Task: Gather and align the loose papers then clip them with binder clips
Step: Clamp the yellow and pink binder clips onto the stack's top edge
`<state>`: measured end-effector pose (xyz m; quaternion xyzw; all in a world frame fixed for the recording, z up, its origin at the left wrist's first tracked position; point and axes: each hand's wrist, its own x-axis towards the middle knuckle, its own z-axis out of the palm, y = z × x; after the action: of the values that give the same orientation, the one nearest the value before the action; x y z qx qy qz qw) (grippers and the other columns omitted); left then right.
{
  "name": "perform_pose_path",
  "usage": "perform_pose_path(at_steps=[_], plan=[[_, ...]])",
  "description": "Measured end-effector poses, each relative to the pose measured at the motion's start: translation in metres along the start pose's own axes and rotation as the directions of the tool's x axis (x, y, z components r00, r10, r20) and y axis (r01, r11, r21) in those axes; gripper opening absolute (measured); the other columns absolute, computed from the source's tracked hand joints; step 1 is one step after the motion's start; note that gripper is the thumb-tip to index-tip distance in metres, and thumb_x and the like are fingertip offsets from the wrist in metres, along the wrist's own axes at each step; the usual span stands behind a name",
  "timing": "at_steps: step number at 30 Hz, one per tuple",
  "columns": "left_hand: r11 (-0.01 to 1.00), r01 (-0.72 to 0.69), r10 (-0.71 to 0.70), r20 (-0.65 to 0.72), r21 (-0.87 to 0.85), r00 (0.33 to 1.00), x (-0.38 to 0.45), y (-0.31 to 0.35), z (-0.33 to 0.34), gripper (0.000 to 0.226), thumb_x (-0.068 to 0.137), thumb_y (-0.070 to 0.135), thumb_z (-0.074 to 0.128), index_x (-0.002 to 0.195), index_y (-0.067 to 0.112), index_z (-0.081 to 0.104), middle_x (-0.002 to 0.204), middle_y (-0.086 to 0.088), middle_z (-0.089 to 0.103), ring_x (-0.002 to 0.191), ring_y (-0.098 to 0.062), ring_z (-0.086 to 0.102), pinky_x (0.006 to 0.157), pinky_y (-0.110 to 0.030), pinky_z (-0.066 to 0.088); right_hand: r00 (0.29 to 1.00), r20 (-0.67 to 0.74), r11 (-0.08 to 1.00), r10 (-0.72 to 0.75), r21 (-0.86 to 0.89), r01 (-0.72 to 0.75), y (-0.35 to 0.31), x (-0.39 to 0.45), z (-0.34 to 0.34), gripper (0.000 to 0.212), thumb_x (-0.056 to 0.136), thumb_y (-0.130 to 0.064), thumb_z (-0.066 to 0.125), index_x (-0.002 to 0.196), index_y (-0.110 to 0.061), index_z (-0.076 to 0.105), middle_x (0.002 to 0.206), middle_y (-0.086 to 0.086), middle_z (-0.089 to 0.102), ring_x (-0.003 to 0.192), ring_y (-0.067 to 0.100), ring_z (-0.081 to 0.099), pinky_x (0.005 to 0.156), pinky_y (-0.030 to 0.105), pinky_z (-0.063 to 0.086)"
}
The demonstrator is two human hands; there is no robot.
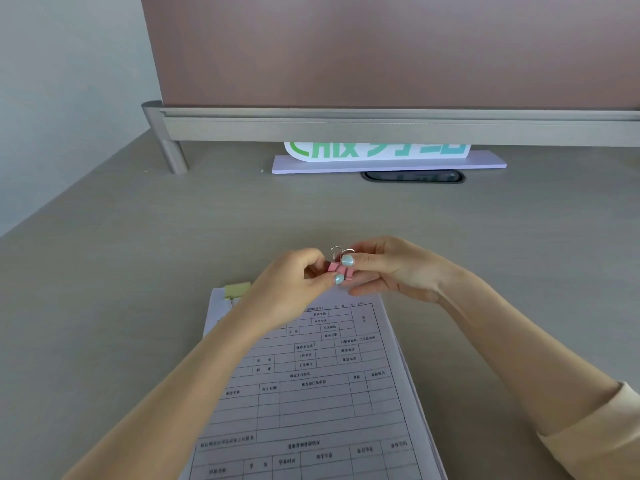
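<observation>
A stack of printed forms (pixel 311 403) lies on the desk in front of me, its sheets squared up. A yellow binder clip (pixel 236 290) grips the stack's far left corner. Just beyond the stack's far edge, both hands hold a pink binder clip (pixel 340 270) in the air, its silver wire handles pointing up. My left hand (pixel 294 282) pinches the clip's left side between thumb and fingers. My right hand (pixel 384 268) holds its right side, thumb on a handle.
A desk partition (pixel 381 126) on a metal post (pixel 171 155) closes off the far side. Under it stand a sign on a white base (pixel 388 163) and a cable grommet (pixel 412 176). The grey desk's left edge (pixel 69 188) runs diagonally.
</observation>
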<state>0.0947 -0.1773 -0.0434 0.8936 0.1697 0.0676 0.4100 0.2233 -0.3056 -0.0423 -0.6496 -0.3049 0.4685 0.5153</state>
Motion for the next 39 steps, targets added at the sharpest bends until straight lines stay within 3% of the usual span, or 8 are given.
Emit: perform_pose_path(at_steps=[11,14,18,21,23,26,30,39], plan=[[0.999,-0.024,0.023,0.022,0.039,0.999,0.004,-0.005,0.005,0.023,0.086,0.031,0.059,0.065,0.027,0.051,0.064,0.008,0.052,0.047,0.003,0.046,0.045,-0.008,0.033,0.998,-0.043,0.999,-0.038,0.0,0.038,0.002,0.004,-0.002,0.019,0.082,-0.024,0.062,0.098,-0.014,0.066,0.085,0.0,0.074,0.08,0.008,0.071,0.074,0.021,0.056],[0.988,-0.064,0.062,0.02,0.142,0.998,0.001,-0.006,0.008,0.017,0.088,0.038,0.054,0.096,0.023,0.054,0.105,0.003,0.061,0.099,-0.011,0.057,0.084,-0.024,0.041,0.988,-0.128,0.994,-0.085,0.058,0.093,0.002,0.007,0.002,0.029,0.079,-0.031,0.064,0.098,-0.009,0.065,0.088,0.005,0.074,0.082,0.01,0.071,0.077,0.024,0.057],[0.857,-0.054,-0.062,0.205,0.513,0.977,-0.005,-0.012,0.011,0.075,0.087,0.056,0.041,0.146,0.018,0.014,0.159,-0.001,0.01,0.144,-0.022,0.017,0.114,-0.038,0.016,0.968,-0.245,0.932,-0.052,0.337,0.136,0.008,0.011,0.007,0.03,0.08,-0.033,0.062,0.094,-0.007,0.063,0.082,0.001,0.073,0.074,0.011,0.07,0.074,0.028,0.058],[0.798,-0.064,-0.056,0.18,0.599,0.982,-0.005,-0.009,0.01,0.06,0.088,0.053,0.043,0.137,0.018,0.039,0.148,-0.001,0.036,0.133,-0.023,0.034,0.105,-0.037,0.032,0.96,-0.279,0.9,0.028,0.424,0.097,0.015,0.015,0.011,0.022,0.086,-0.029,0.06,0.092,-0.008,0.062,0.091,0.005,0.068,0.075,0.014,0.066,0.077,0.033,0.058],[0.875,-0.003,-0.045,0.087,0.484,0.995,-0.001,-0.006,0.004,0.035,0.091,0.044,0.043,0.109,0.019,0.058,0.111,0.0,0.058,0.102,-0.021,0.055,0.083,-0.034,0.044,0.959,-0.282,0.906,0.036,0.414,0.088,0.017,0.016,0.011,0.021,0.086,-0.03,0.06,0.091,-0.009,0.061,0.09,0.004,0.066,0.077,0.014,0.064,0.076,0.033,0.058],[0.927,0.048,-0.074,0.057,0.373,0.996,0.007,-0.007,0.002,0.034,0.096,0.031,0.037,0.065,0.018,0.04,0.061,0.003,0.042,0.054,-0.016,0.039,0.05,-0.029,0.028,0.957,-0.29,0.932,0.016,0.35,0.09,0.015,0.016,0.01,0.023,0.085,-0.031,0.061,0.092,-0.009,0.06,0.088,0.004,0.067,0.078,0.014,0.064,0.077,0.031,0.058],[0.935,0.074,-0.117,0.104,0.347,0.988,0.018,-0.006,0.005,0.041,0.097,0.026,0.034,0.059,0.014,0.024,0.053,0.0,0.029,0.046,-0.018,0.026,0.047,-0.03,0.019,0.942,-0.335,0.963,-0.018,0.247,0.106,0.015,0.018,0.008,0.022,0.084,-0.032,0.063,0.083,-0.01,0.058,0.088,0.007,0.067,0.079,0.016,0.065,0.076,0.03,0.057],[0.947,-0.064,-0.032,0.295,0.313,0.955,0.02,-0.003,0.001,0.041,0.097,0.032,0.037,0.059,0.016,0.03,0.056,0.003,0.03,0.052,-0.017,0.028,0.052,-0.031,0.023,0.921,-0.386,0.99,-0.053,0.097,0.098,0.014,0.019,-0.001,0.022,0.083,-0.032,0.064,0.08,-0.011,0.058,0.084,0.009,0.065,0.076,0.018,0.066,0.068,0.025,0.054]])
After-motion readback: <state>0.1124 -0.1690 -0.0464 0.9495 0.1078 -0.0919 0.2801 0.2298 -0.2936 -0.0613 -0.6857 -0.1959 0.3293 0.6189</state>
